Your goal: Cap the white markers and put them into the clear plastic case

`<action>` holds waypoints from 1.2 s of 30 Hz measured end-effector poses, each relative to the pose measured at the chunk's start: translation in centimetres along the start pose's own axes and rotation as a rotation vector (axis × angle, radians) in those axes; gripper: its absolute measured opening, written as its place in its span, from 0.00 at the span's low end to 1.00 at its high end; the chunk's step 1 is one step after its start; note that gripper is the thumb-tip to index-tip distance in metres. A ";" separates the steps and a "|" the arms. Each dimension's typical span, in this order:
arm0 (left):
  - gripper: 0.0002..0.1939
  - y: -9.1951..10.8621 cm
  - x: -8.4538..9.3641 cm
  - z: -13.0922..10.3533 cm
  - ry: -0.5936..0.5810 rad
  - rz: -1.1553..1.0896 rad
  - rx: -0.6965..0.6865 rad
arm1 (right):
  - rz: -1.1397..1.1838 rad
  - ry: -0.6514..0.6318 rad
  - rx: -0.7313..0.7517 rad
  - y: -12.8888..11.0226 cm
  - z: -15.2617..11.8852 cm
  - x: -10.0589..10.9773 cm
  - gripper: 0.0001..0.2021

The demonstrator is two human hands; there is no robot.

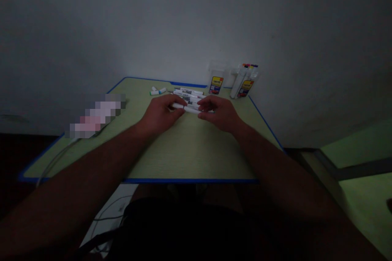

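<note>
Marker [192,110] spans crosswise between left hand [162,112] and right hand [222,115], pinched by both.

Bare forearms [122,151], dark clothing [183,228]

And there's the white marker [192,110], slim and straight, held crosswise between left hand [161,113] and right hand [222,114], its right end dipping slightly, fingers [206,116] partly covering it at both sides, tips hard to make out, just this side of the loose markers [190,93] on the counter [190,151]
</note>
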State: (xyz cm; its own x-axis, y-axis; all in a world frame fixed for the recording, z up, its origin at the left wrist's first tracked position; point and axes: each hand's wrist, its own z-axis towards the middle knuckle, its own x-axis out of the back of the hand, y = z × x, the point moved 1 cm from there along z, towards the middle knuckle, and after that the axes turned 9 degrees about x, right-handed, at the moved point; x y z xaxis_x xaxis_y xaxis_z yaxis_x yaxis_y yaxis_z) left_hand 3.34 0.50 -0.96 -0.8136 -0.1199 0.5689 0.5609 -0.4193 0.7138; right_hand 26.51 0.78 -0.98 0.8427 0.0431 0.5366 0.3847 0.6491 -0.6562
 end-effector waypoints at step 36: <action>0.14 -0.4 0.3 0.4 -0.001 -0.399 0.143 | -0.231 -0.064 -0.085 2.0 0.1 0.5 0.08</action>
State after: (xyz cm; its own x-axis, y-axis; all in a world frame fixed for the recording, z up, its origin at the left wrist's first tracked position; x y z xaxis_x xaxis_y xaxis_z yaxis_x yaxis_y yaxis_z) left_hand 2.97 1.02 -0.93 -0.9711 0.0278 0.2370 0.2177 -0.3032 0.9277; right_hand 27.62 2.19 -1.96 0.7043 -0.0488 0.7082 0.5966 0.5814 -0.5532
